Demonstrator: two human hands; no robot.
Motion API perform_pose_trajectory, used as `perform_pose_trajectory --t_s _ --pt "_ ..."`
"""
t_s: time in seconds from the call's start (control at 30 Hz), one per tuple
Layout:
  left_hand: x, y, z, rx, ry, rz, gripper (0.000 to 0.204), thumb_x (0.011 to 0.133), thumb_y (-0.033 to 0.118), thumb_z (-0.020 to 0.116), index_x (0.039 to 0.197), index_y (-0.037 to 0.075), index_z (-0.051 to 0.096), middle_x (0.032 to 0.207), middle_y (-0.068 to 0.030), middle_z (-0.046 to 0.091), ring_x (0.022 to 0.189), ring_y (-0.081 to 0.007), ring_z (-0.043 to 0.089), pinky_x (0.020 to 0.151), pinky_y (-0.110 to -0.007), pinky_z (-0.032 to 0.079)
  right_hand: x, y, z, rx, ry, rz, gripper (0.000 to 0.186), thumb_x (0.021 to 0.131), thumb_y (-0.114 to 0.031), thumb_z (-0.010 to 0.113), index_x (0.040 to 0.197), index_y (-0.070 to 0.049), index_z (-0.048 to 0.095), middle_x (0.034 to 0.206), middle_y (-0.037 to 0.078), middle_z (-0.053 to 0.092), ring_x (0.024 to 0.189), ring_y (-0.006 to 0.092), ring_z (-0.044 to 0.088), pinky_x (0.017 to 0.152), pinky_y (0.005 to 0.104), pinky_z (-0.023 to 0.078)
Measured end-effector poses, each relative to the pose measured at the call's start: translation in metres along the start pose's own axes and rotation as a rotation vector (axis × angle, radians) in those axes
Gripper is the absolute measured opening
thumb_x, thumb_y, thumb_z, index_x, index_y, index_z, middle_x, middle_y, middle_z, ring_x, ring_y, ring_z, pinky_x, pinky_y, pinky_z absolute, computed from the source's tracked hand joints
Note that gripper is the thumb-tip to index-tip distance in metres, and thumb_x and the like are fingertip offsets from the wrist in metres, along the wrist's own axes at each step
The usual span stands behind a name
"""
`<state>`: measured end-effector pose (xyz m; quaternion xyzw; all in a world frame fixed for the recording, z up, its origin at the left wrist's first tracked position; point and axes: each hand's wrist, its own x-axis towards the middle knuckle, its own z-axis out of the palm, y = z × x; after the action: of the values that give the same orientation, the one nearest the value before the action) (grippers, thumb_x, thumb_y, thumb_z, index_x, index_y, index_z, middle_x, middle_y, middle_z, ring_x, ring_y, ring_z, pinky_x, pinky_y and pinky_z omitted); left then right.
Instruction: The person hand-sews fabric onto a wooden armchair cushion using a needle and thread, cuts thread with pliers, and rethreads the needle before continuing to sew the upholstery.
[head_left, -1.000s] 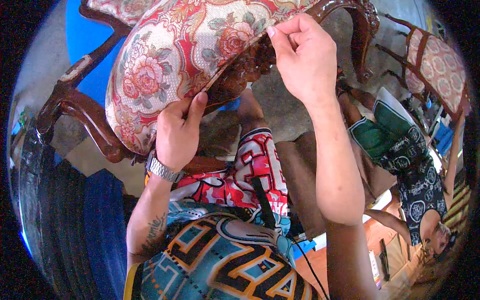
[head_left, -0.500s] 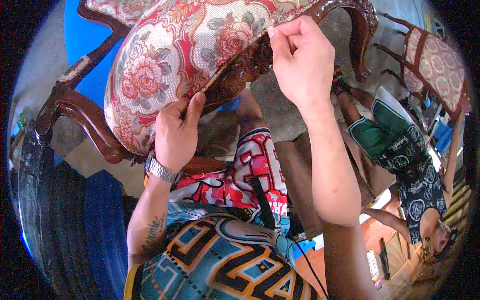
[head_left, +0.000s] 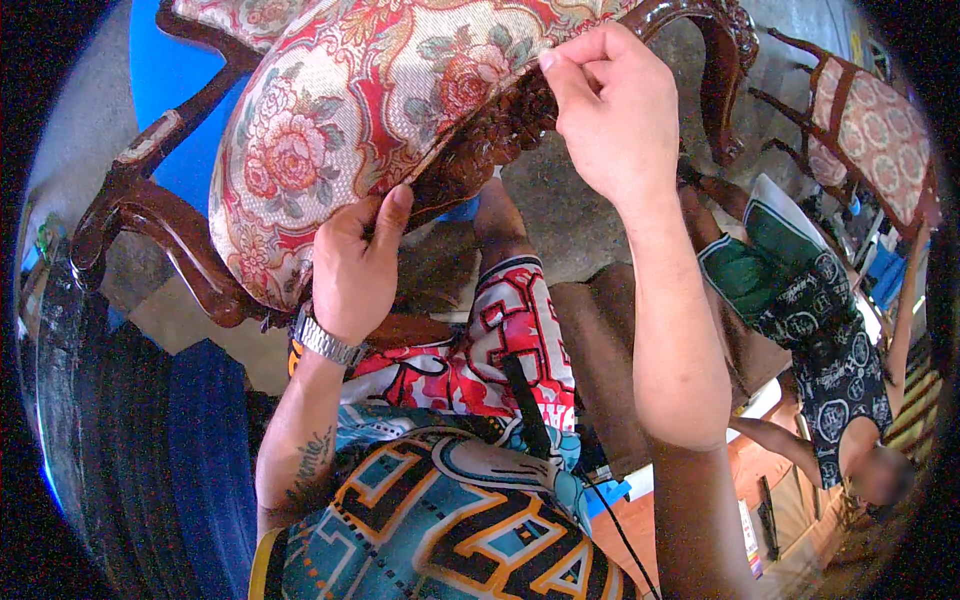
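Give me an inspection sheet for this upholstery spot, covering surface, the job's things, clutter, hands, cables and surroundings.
Surface: no bench seen; the carved wooden chair is tipped over the person's lap, above a grey concrete floor.
Job's things: floral seat fabric in red and cream, stretched over the seat down to the dark carved rail.
Clutter: a blue panel behind the chair; dark stacked items at the left edge, too blurred to name.
Hands: left hand, with a metal wristwatch, thumb pressing the fabric edge; right hand in a pinching grip at the fabric edge by the rail.
Cables: one thin black cable running down across the patterned shirt.
Surroundings: a second floral chair at upper right; another person alongside at right.
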<state>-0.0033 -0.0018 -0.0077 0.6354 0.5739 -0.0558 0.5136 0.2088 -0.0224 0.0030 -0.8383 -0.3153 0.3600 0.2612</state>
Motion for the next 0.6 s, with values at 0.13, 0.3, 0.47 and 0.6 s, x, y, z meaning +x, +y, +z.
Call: perform_pose_trajectory --t_s 0.13,0.3,0.47,0.6 --pt "-0.0008 0.0003 -0.0009 -0.011 -0.015 0.011 0.048 0.090 0.038 0.054 0.069 -0.005 0.055 0.054 -0.0142 0.047 0.050 -0.0207 0.040 0.050 -0.037 0.035 -0.0083 0.0057 0.0057 -0.013 0.129 -0.115 0.014 0.085 -0.010 0.062 0.078 -0.001 0.054 0.053 0.000 0.055 0.046 0.0025 0.041 0.043 0.0216 0.031" --pt "-0.0004 -0.0028 0.0012 0.005 -0.010 0.060 0.046 0.091 0.038 0.055 0.072 -0.004 0.057 0.053 -0.0066 0.048 0.051 -0.0128 0.040 0.050 -0.034 0.035 -0.0087 0.0056 0.0057 -0.066 0.123 -0.139 0.013 0.085 -0.010 0.062 0.078 -0.002 0.054 0.052 -0.001 0.053 0.046 0.0017 0.040 0.043 0.0215 0.031" --pt "-0.0012 -0.0051 0.0023 -0.047 -0.016 0.041 0.046 0.090 0.039 0.056 0.071 -0.003 0.057 0.053 -0.0047 0.045 0.050 -0.0118 0.037 0.048 -0.033 0.033 -0.0082 0.0053 0.0067 -0.096 0.148 -0.186 0.012 0.084 -0.009 0.063 0.079 -0.001 0.055 0.052 -0.001 0.053 0.046 0.0022 0.039 0.044 0.0210 0.032" --pt "-0.0015 -0.0019 0.0014 -0.073 -0.031 0.020 0.047 0.090 0.040 0.055 0.072 -0.004 0.057 0.053 -0.0052 0.046 0.049 -0.0120 0.037 0.047 -0.033 0.033 -0.0032 0.0079 0.0042 -0.031 0.076 -0.082 0.013 0.084 -0.010 0.063 0.080 -0.001 0.055 0.054 0.000 0.055 0.046 0.0034 0.041 0.044 0.0213 0.033"
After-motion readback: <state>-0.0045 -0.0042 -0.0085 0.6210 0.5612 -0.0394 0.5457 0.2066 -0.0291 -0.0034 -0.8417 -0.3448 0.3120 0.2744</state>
